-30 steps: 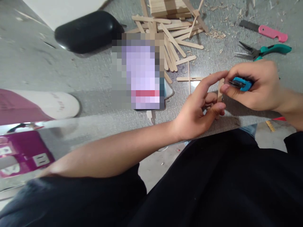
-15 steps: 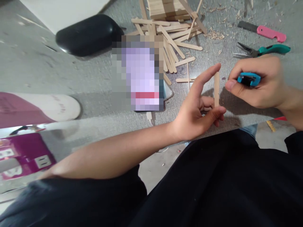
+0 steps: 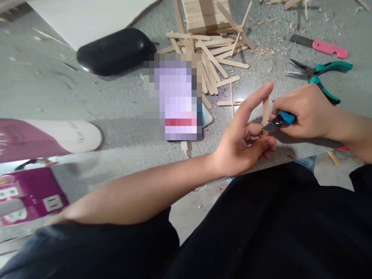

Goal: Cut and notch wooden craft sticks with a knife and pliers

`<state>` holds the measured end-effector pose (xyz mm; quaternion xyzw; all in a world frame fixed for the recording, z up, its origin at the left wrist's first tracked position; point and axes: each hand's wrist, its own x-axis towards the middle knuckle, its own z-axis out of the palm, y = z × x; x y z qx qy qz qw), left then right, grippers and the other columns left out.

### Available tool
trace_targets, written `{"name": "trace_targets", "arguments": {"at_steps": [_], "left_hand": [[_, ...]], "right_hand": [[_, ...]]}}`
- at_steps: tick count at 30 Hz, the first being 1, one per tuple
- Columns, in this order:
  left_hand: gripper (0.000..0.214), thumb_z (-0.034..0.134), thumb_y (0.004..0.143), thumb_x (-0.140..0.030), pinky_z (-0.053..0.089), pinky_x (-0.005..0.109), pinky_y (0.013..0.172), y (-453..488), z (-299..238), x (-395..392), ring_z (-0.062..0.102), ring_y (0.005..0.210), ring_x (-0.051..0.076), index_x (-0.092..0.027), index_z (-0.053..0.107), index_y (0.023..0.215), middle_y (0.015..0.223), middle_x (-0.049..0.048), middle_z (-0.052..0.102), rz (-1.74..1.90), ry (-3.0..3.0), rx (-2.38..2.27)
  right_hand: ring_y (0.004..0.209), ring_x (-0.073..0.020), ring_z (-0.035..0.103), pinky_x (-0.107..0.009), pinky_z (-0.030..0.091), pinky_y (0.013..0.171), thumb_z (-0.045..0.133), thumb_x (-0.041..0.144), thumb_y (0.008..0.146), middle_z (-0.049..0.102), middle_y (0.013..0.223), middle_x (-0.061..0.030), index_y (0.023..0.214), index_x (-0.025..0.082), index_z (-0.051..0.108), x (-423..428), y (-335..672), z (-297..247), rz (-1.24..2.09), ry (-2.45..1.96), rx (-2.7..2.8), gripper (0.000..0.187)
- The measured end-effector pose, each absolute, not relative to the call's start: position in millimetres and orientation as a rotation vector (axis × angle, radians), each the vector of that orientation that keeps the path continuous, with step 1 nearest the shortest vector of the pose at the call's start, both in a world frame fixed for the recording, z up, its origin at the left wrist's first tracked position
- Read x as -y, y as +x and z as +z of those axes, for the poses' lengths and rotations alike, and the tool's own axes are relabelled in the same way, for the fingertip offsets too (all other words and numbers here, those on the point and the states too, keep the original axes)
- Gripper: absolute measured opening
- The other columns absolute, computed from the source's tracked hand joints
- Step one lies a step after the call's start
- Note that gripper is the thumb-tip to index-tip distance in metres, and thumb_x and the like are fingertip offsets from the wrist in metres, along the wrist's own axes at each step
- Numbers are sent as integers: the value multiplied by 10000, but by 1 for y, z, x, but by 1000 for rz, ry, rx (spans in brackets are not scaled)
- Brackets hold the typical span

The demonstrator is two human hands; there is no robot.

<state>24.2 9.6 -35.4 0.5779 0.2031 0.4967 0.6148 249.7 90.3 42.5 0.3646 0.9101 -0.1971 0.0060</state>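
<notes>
My left hand (image 3: pixel 247 133) pinches a short wooden craft stick (image 3: pixel 266 110) upright between thumb and curled fingers, with the index finger stretched out above it. My right hand (image 3: pixel 302 114) grips a blue utility knife (image 3: pixel 280 119). Its dark blade tip rests against the lower part of the stick, just beside my left fingers. Both hands work over the near edge of a grey table (image 3: pixel 116 104).
A heap of craft sticks (image 3: pixel 209 58) and a stacked bundle (image 3: pixel 203 15) lie behind the hands. Teal pliers (image 3: pixel 319 71) and a pink-handled tool (image 3: pixel 321 45) lie far right. A phone (image 3: pixel 178 100), a black case (image 3: pixel 116 50) and a pink-and-white object (image 3: pixel 49 135) lie to the left.
The knife has come down from beside the stick's top to touch its lower part. My left hand still holds the stick upright, its index finger raised off it.
</notes>
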Motion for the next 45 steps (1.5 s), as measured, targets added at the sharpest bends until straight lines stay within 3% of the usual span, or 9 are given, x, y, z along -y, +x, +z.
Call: {"name": "trace_targets", "arguments": {"at_steps": [3, 9, 18, 22, 25, 29, 35, 38, 45], "left_hand": [[933, 744, 1140, -291, 625, 173, 590, 26, -38, -11, 773, 664, 91, -492, 253, 1908, 1146, -6, 825, 1203, 1373, -417], [906, 726, 1133, -179, 632, 158, 607, 26, -36, -10, 745, 631, 85, -519, 332, 1875, 907, -72, 741, 1197, 1333, -391], [855, 730, 1149, -246, 653, 211, 614, 26, -35, -13, 832, 763, 134, -525, 350, 1862, 1131, -15, 822, 1215, 1388, -341], [746, 739, 1153, -265, 617, 189, 579, 26, -33, -14, 761, 610, 92, -502, 464, 1805, 983, -54, 799, 1249, 1342, -306], [792, 705, 1150, -240, 582, 178, 552, 21, -35, -14, 732, 551, 96, -475, 384, 1835, 892, -72, 765, 1211, 1401, -276], [863, 657, 1169, -354, 613, 220, 597, 13, -36, -12, 762, 633, 94, -460, 181, 1880, 1303, 52, 810, 1056, 1583, -365], [885, 697, 1079, -324, 607, 204, 582, 19, -44, -7, 758, 684, 48, -502, 284, 1841, 1775, 149, 532, 1216, 1595, -371], [929, 720, 1033, -295, 588, 209, 545, 21, -47, -6, 721, 649, 42, -497, 292, 1833, 1837, 162, 473, 1225, 1604, -401], [782, 741, 1020, -270, 664, 252, 705, 18, -35, 2, 827, 967, 178, -347, 495, 1759, 1786, 136, 594, 1048, 1528, -613]], "right_hand": [[761, -236, 683, -393, 339, 700, 640, 372, 927, 782, 827, -55, 913, 258, 685, -91, 249, 43, -628, 1156, -2842, 123], [706, -198, 612, -389, 302, 702, 629, 380, 934, 712, 762, -29, 860, 254, 668, -91, 250, 44, -716, 1127, -2846, 152], [732, -200, 642, -389, 317, 715, 590, 462, 1030, 756, 814, -46, 867, 243, 714, -91, 251, 49, -813, 1122, -2808, 300], [725, -208, 639, -402, 335, 732, 608, 464, 1060, 740, 806, -40, 860, 252, 721, -91, 249, 53, -860, 1125, -2752, 312], [709, -202, 618, -408, 307, 730, 575, 489, 1068, 736, 798, -45, 842, 248, 729, -89, 246, 55, -889, 1131, -2713, 364], [687, -194, 589, -408, 261, 722, 495, 583, 1081, 726, 779, -53, 842, 235, 764, -87, 243, 55, -902, 1114, -2673, 501], [692, -191, 562, -396, 250, 707, 554, 505, 1044, 748, 788, -33, 844, 251, 783, -82, 240, 57, -856, 1086, -2668, 396], [688, -194, 551, -396, 253, 695, 622, 452, 997, 722, 755, -25, 792, 251, 734, -81, 239, 58, -833, 1086, -2681, 309], [655, -187, 504, -390, 261, 665, 738, 428, 950, 601, 660, 7, 820, 273, 702, -74, 239, 53, -778, 1108, -2680, 207]]}}
